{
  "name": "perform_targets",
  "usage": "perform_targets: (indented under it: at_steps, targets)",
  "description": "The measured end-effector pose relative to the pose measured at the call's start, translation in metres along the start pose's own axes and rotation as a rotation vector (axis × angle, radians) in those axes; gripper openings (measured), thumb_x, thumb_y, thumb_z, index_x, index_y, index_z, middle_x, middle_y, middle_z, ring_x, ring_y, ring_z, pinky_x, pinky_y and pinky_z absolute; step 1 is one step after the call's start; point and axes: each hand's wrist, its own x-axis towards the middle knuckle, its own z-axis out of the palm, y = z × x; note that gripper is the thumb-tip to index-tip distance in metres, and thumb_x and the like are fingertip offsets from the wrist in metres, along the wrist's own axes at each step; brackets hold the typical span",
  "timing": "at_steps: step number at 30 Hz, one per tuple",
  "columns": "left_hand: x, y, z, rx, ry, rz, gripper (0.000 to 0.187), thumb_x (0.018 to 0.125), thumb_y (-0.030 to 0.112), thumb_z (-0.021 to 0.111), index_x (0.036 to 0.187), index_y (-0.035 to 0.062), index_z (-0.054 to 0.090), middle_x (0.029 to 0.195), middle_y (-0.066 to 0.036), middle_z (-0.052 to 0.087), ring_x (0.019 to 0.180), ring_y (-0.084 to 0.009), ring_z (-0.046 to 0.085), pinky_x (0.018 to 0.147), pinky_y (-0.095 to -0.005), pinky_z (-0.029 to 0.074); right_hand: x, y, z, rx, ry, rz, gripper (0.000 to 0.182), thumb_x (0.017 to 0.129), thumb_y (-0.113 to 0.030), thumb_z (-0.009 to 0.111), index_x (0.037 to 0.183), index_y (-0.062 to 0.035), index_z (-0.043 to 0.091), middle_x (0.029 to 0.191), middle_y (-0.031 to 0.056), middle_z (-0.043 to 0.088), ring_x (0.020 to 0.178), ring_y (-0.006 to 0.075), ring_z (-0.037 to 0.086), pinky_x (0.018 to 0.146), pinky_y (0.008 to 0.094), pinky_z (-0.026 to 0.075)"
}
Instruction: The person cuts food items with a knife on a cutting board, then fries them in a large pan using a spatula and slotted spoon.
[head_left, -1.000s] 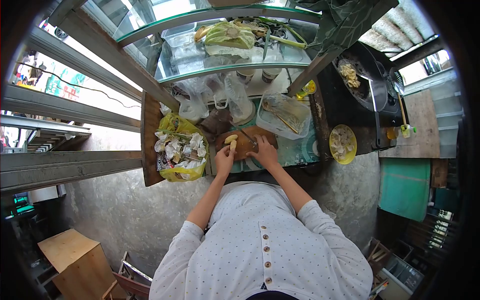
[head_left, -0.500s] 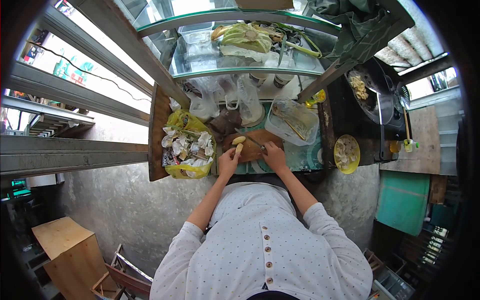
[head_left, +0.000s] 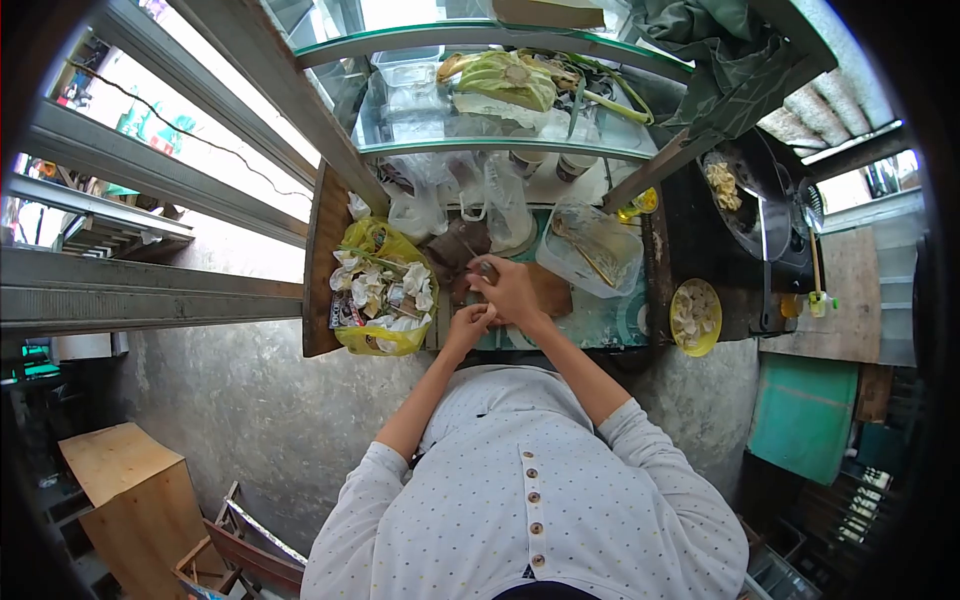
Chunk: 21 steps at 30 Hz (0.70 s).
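Over the wooden cutting board [head_left: 552, 292], my right hand [head_left: 513, 290] is closed round the handle of a knife [head_left: 488, 271], its blade mostly hidden. My left hand [head_left: 466, 330] is just below, at the board's near left edge, with fingertips pinched on a pale yellow oblong piece of food [head_left: 490, 311]. The two hands are close together, and my right hand and wrist cover much of the board's left part. A clear plastic tub [head_left: 622, 282] with a long utensil [head_left: 597, 264] in it stands behind the board to the right.
A yellow bag [head_left: 392, 342] full of scraps sits left of the board. To the right are a yellow bowl [head_left: 709, 345] of pale pieces and a dark wok [head_left: 743, 232] on the stove. Above, a glass shelf [head_left: 420, 128] holds a cabbage [head_left: 512, 82].
My right hand has moved left across the board with the knife, now raised beside my left hand. The yellow pieces seen on the board before are largely covered by my hands.
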Motion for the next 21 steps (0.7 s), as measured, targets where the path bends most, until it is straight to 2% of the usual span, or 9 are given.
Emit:
perform_targets:
  at_steps: [1,2,4,5,10,13,16,18,21]
  targets:
    - [0.002,-0.004,-0.001,-0.233,-0.062,-0.042,0.024,0.084,0.023,0.058,0.099,0.0044,0.061,0.084,-0.003,0.066,0.062,-0.0084,0.053,0.057,-0.0217,0.041,-0.007,0.022,-0.008,-0.121,0.071,-0.058,0.027,0.074,-0.021,0.066,0.091,-0.0006,0.063,0.078,0.0145,0.062,0.069,0.0282,0.06,0.063,0.0337,0.046]
    - [0.003,-0.003,-0.004,-0.24,-0.052,-0.037,0.024,0.084,0.023,0.058,0.099,0.0044,0.061,0.084,-0.003,0.066,0.062,-0.0084,0.053,0.057,-0.0217,0.041,-0.018,0.039,-0.018,-0.236,0.075,-0.038,0.026,0.074,-0.022,0.066,0.089,-0.0012,0.063,0.079,0.014,0.061,0.071,0.0295,0.059,0.063,0.0354,0.046]
    - [0.001,-0.004,-0.012,-0.44,-0.178,-0.292,0.024,0.085,0.022,0.056,0.106,0.0092,0.057,0.096,-0.001,0.064,0.067,-0.0056,0.051,0.06,-0.0194,0.04,-0.047,0.076,-0.035,-0.43,0.048,0.001,0.025,0.073,-0.023,0.067,0.085,-0.0022,0.062,0.081,0.0134,0.058,0.074,0.0316,0.058,0.064,0.0383,0.045]
    - [-0.001,-0.003,-0.013,-0.445,-0.179,-0.293,0.024,0.085,0.022,0.056,0.106,0.0092,0.057,0.096,-0.001,0.064,0.067,-0.0056,0.051,0.06,-0.0194,0.04,-0.059,0.088,-0.041,-0.509,0.022,0.021,0.024,0.073,-0.024,0.068,0.083,-0.0027,0.062,0.082,0.0131,0.057,0.075,0.0326,0.057,0.065,0.0395,0.045]
    - [0.0,-0.007,-0.014,-0.707,-0.134,-0.344,0.026,0.084,0.023,0.06,0.107,0.0113,0.056,0.093,0.004,0.062,0.07,-0.0035,0.051,0.062,-0.0211,0.042,-0.068,0.093,-0.041,-0.457,-0.06,0.13,0.022,0.073,-0.022,0.067,0.085,-0.004,0.06,0.082,0.0141,0.055,0.076,0.0351,0.055,0.065,0.042,0.044]
    - [0.004,-0.018,-0.015,-0.78,-0.139,-0.287,0.022,0.084,0.018,0.06,0.104,0.0092,0.056,0.09,0.002,0.059,0.073,-0.007,0.052,0.066,-0.024,0.043,-0.054,0.085,-0.029,-0.447,-0.011,0.134,0.019,0.074,-0.019,0.065,0.084,-0.0033,0.06,0.083,0.0146,0.056,0.078,0.0358,0.055,0.065,0.0417,0.044]
    - [0.003,-0.025,-0.013,-0.705,-0.077,-0.259,0.026,0.082,0.017,0.063,0.105,0.0091,0.055,0.088,0.001,0.059,0.071,-0.0066,0.053,0.063,-0.0242,0.045,-0.03,0.062,-0.012,-0.363,0.041,0.084,0.02,0.076,-0.018,0.064,0.084,-0.0008,0.06,0.085,0.0154,0.06,0.081,0.0354,0.057,0.067,0.0385,0.045]
    - [0.001,-0.025,-0.013,-0.737,-0.112,-0.233,0.027,0.082,0.015,0.063,0.106,0.0075,0.054,0.089,0.0,0.059,0.072,-0.0076,0.054,0.063,-0.0243,0.046,-0.01,0.036,0.008,-0.122,0.015,0.048,0.025,0.076,-0.018,0.064,0.092,-0.0001,0.06,0.081,0.0147,0.062,0.076,0.0277,0.061,0.068,0.034,0.045]
    - [0.003,-0.029,-0.01,-0.716,-0.152,-0.214,0.029,0.082,0.012,0.062,0.108,0.0058,0.052,0.09,-0.001,0.058,0.074,-0.0089,0.055,0.063,-0.0241,0.047,0.016,-0.014,0.04,0.254,-0.134,0.001,0.028,0.077,-0.018,0.065,0.099,-0.0018,0.06,0.08,0.011,0.063,0.072,0.015,0.058,0.069,0.0292,0.045]
